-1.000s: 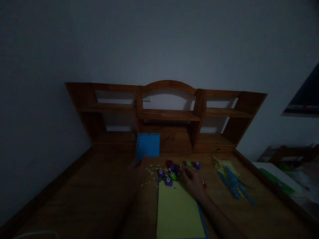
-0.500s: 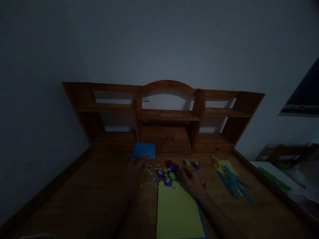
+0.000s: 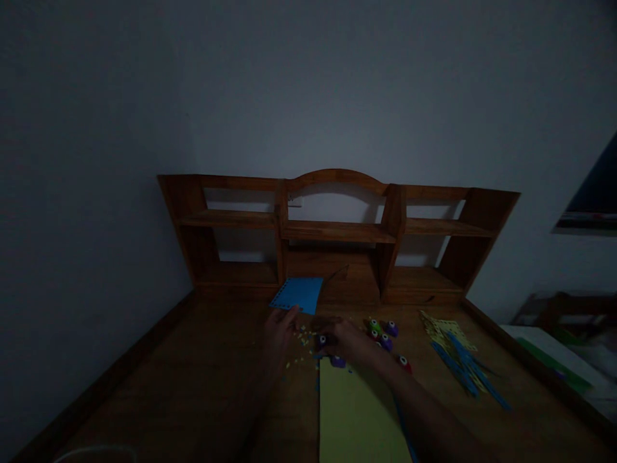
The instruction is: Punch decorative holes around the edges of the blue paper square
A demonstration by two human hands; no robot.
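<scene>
left hand (image 3: 278, 330) pinching a blue hole-edged paper sheet (image 3: 299, 294) near frame center, right hand (image 3: 340, 334) curled beside a purple one-eyed craft punch (image 3: 322, 341), its grip unclear

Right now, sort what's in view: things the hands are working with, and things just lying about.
Seemingly in use:
- blue sheet, in the left hand
- purple eyed piece, at the right hand; grip unclear

Apparently just lying about:
- yellow scraps
- blue strips
- small paper bits

The left hand (image 3: 279, 334) and right hand (image 3: 343, 335) are bare, like the slim forearms (image 3: 415, 391), the left one shadowed toward seven o'clock.
</scene>
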